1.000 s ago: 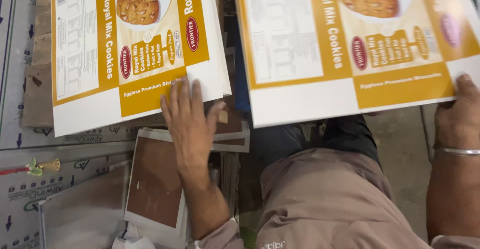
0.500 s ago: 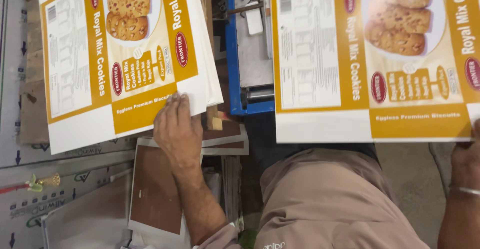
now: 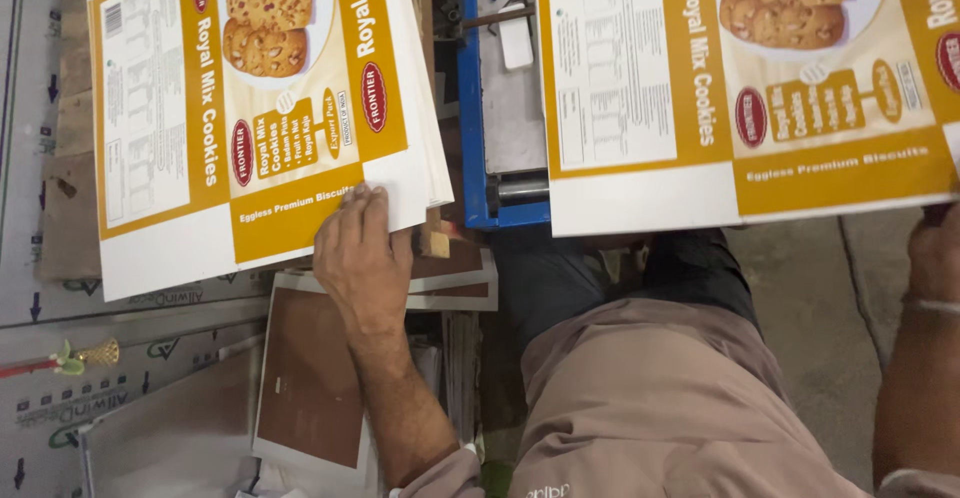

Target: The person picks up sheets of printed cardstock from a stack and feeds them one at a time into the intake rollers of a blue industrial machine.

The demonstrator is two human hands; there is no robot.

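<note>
A stack of flat printed carton sheets, white and mustard yellow with a biscuit picture, lies at the upper left. My left hand rests on the stack's near edge, fingers curled over the top sheet. A second sheet of the same print spreads across the upper right. My right hand holds that sheet's near right corner; its fingers are hidden under the sheet. A thin bangle sits on my right wrist.
A blue metal machine frame with a grey plate stands between the two sheets. Brown-faced boards and grey panels lie at the lower left. My trouser leg fills the lower middle, above a concrete floor.
The view has shifted, so both sheets sit further right and lower. My left hand has drawn its fingers from flat on the stack to the near edge. My right hand has moved further right.
</note>
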